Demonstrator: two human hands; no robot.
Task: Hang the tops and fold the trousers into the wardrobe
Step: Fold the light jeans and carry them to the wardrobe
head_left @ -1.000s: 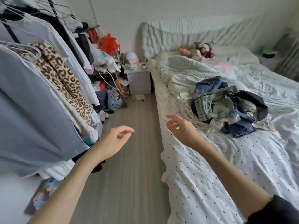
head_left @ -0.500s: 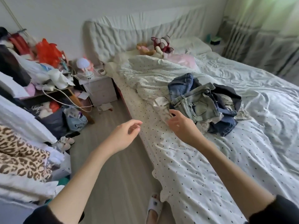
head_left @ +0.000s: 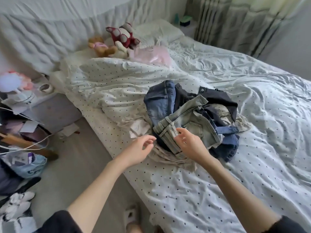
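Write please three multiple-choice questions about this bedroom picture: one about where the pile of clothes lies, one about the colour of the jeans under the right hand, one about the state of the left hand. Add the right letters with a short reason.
1. Where does the pile of clothes lie?
A. on the bed
B. on the floor
C. on a chair

2. What colour are the jeans on top, under the right hand?
A. red
B. pale washed grey-blue
C. white

3. How is the left hand?
A. gripping a hanger
B. holding a shoe
C. open, holding nothing

Answers:
1 A: the pile of clothes sits on the dotted sheet of the bed.
2 B: the jeans at the right hand are faded light denim.
3 C: the left hand has loose fingers with nothing in them.
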